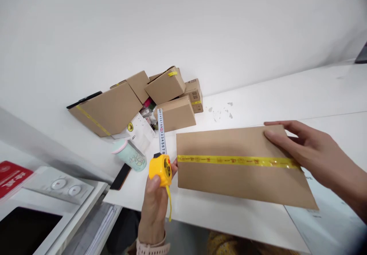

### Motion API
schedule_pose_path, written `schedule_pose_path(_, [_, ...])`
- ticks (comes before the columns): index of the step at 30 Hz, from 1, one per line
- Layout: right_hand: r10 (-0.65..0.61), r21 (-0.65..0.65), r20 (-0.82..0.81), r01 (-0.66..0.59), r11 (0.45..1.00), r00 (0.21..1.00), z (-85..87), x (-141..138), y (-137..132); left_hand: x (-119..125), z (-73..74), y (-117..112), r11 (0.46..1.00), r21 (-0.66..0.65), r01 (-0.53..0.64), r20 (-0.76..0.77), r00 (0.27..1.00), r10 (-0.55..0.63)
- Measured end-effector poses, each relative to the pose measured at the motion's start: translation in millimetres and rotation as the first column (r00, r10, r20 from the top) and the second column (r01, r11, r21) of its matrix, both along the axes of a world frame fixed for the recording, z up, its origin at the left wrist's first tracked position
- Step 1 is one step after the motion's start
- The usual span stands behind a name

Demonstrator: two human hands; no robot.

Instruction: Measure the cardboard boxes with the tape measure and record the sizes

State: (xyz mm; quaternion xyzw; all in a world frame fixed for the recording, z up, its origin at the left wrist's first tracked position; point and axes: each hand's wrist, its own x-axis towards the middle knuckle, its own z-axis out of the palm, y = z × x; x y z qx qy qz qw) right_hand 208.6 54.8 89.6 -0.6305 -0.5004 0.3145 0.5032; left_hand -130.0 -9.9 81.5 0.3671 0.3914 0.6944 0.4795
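A yellow tape measure (161,170) is gripped in my left hand (155,197), its numbered blade (161,132) drawn out and pointing away toward the stacked boxes. A yellow wrist strap dangles from its case. Just to the right is a flat-looking cardboard box (223,186) with a strip of yellow printed tape along its face. My right hand (304,148) pinches this box at its upper right corner, thumb on the face and fingers behind. Some fingertips of my left hand sit close to the box's left edge; whether they touch it I cannot tell.
Several cardboard boxes (169,88) are piled against the wall, with a large taped one (109,109) leaning at left. A mint tumbler (130,156) lies tilted by a white packet (140,132) and a dark phone-like slab (120,176). A white microwave (65,186) stands lower left.
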Motion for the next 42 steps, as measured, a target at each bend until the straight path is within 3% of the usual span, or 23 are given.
schedule_pose_path(4, [0.081,-0.131,-0.026,-0.083,0.988,0.996,14.9,0.3,31.5,4.7,14.5,0.1,0.999,0.033,0.032,-0.032,0.999,-0.031])
schedule_pose_path(9, [0.150,-0.225,0.008,-0.144,0.964,0.989,10.7,-4.9,74.5,17.5,16.2,-26.7,0.996,0.089,-0.027,-0.026,0.999,0.029])
schedule_pose_path(13, [0.165,-0.254,0.013,-0.156,0.955,0.986,-0.2,-8.0,97.8,46.7,5.1,-37.6,0.976,0.077,0.206,-0.075,0.977,-0.200])
schedule_pose_path(15, [0.186,-0.207,0.099,-0.162,0.965,0.978,-3.0,-7.8,100.7,61.5,0.6,-37.3,0.950,0.030,0.311,-0.056,0.949,-0.309])
schedule_pose_path(19, [0.168,-0.008,0.419,-0.182,0.983,0.892,4.1,-6.9,99.5,78.2,2.1,-35.1,0.917,-0.114,0.383,-0.036,0.920,-0.389])
schedule_pose_path(23, [0.279,0.072,0.591,-0.394,0.916,0.757,21.4,-16.5,104.6,86.1,8.1,-31.2,0.901,-0.194,0.387,-0.039,0.915,-0.401])
schedule_pose_path(28, [0.477,0.033,0.590,-0.609,0.792,0.652,32.8,-41.1,116.9,97.8,7.0,-20.4,0.909,-0.235,0.345,-0.047,0.930,-0.365])
schedule_pose_path(33, [0.546,-0.099,0.499,-0.581,0.808,0.673,33.9,-51.4,116.4,101.3,3.1,-19.9,0.905,-0.234,0.356,0.004,0.931,-0.365])
schedule_pose_path(38, [0.615,-0.093,0.421,-0.643,0.760,0.666,33.3,-49.5,112.0,103.3,2.3,-35.5,0.898,-0.195,0.394,0.034,0.918,-0.396])
schedule_pose_path(42, [0.614,-0.057,0.396,-0.649,0.758,0.683,31.0,-49.6,112.8,106.0,-15.9,-36.6,0.903,-0.135,0.408,0.072,0.913,-0.401])
